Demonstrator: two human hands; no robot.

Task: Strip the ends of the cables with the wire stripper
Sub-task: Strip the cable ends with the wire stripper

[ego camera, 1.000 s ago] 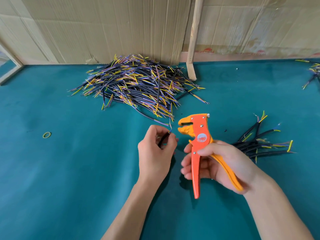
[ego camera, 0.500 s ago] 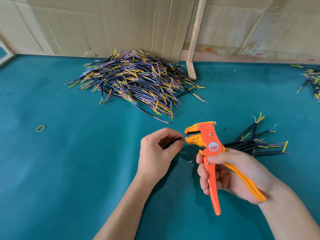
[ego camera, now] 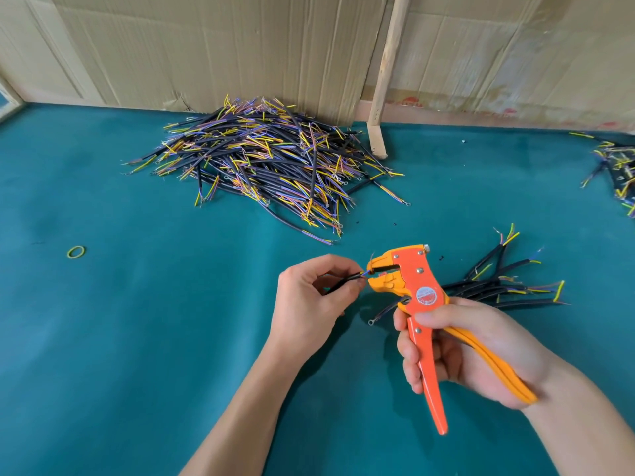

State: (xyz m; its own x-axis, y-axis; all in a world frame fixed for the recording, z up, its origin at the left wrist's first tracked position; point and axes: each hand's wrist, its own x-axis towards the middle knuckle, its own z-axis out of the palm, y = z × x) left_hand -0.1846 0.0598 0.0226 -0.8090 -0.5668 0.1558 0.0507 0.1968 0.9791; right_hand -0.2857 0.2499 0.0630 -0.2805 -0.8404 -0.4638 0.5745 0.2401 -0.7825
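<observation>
Cable [ego camera: 343, 282]: a short black piece, its coloured end entering the stripper's mouth, just above the green table [ego camera: 137, 338].
Left hand [ego camera: 309, 297]: pinching the cable between thumb and fingertips, close to the tool.
Right hand [ego camera: 470, 348]: wrapping both handles of the wire stripper [ego camera: 417, 297], not yet squeezing fully, judging by the gaping mouth.
Technique: seating the end squarely before squeezing is probably giving the cleanest strip.
Large cable pile [ego camera: 268, 166]: lying behind; smaller bundle [ego camera: 508, 283] lying beside the right hand.

Glossy plastic wire stripper [ego camera: 421, 293], matt cloth table [ego camera: 137, 321]
</observation>
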